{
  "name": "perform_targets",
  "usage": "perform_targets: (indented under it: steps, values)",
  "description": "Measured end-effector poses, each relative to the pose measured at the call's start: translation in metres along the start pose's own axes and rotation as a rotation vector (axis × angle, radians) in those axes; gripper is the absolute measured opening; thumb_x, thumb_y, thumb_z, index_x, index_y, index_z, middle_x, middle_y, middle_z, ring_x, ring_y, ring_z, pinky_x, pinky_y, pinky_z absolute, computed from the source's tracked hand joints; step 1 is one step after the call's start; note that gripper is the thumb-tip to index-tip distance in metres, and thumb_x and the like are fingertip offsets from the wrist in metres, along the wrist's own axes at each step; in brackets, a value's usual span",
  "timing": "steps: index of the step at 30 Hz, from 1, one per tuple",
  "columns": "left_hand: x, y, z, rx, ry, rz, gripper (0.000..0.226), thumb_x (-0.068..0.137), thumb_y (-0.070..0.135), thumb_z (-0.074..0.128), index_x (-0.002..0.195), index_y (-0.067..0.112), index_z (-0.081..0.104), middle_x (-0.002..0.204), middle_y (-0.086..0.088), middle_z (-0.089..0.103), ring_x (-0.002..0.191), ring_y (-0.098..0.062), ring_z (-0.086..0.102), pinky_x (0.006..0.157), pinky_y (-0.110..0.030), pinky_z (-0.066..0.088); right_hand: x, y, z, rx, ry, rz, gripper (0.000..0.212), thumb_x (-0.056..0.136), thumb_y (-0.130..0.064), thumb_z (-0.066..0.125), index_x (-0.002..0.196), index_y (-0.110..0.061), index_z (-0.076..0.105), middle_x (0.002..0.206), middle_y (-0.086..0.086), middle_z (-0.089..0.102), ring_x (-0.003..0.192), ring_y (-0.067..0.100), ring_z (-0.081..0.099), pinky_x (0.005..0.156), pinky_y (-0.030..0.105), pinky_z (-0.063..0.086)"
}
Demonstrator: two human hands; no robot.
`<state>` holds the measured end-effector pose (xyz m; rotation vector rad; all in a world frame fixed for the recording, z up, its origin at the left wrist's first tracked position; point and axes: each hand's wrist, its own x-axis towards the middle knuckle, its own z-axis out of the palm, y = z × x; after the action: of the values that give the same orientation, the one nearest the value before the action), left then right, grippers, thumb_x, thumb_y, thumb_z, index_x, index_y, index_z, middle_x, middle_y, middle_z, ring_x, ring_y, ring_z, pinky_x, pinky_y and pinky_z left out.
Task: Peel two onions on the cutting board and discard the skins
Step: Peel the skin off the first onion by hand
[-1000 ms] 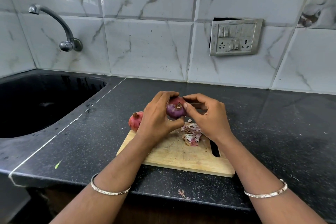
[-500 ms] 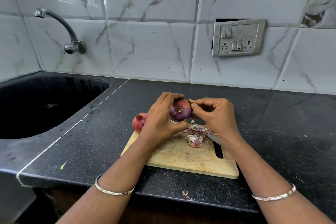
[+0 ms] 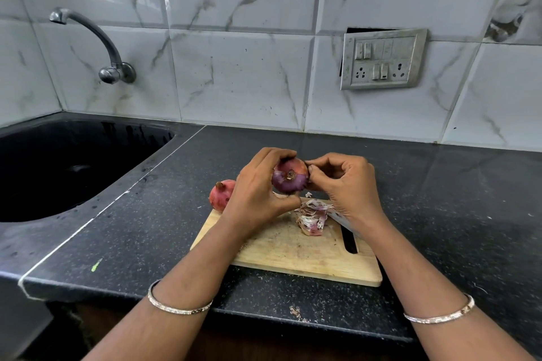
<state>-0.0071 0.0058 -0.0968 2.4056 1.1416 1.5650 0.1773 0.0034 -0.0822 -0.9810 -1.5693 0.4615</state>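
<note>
A half-peeled purple onion (image 3: 290,176) is held up above the far edge of the wooden cutting board (image 3: 293,252), root end toward the camera. The upper part carries reddish outer skin; the lower part is bare and glossy. The left hand (image 3: 258,193) grips it, fingers (image 3: 272,154) curled over the top and thumb underneath. The right hand (image 3: 349,184) is at the onion's right side, its fingertips pinched together against the skin there. A second onion (image 3: 221,195), unpeeled, sits at the board's far left corner, partly behind the left hand. A small heap of skins (image 3: 312,217) lies on the board below the right hand. The board rests on a black speckled counter (image 3: 440,199) – a dark sink (image 3: 58,167) to the left, a tap (image 3: 96,38) on the tiled wall above it.
</note>
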Motion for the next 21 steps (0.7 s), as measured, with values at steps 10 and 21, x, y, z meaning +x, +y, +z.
perform_targets:
  steps: [10, 21]
  values:
    - [0.0, 0.001, 0.001, -0.041, -0.002, -0.086, 0.068, 0.066, 0.027, 0.082, 0.129, 0.018, 0.058, 0.116, 0.008, 0.066, 0.104, -0.005, 0.064, 0.09, -0.028, 0.056, 0.0, -0.009, -0.004, -0.164, -0.046, -0.22, 0.016, 0.083, -0.012, 0.083, 0.099, -0.015, 0.082, 0.093, -0.007, 0.078, 0.088, 0.001, 0.073, 0.081, 0.023, 0.059]
    - [0.0, 0.002, 0.001, -0.063, -0.05, -0.101, 0.072, 0.063, 0.038, 0.078, 0.129, 0.018, 0.06, 0.117, 0.008, 0.069, 0.104, -0.004, 0.065, 0.093, -0.026, 0.054, 0.005, -0.001, -0.011, -0.381, -0.134, -0.395, 0.019, 0.087, -0.007, 0.078, 0.105, -0.011, 0.081, 0.098, -0.001, 0.078, 0.09, 0.003, 0.071, 0.083, 0.013, 0.054]
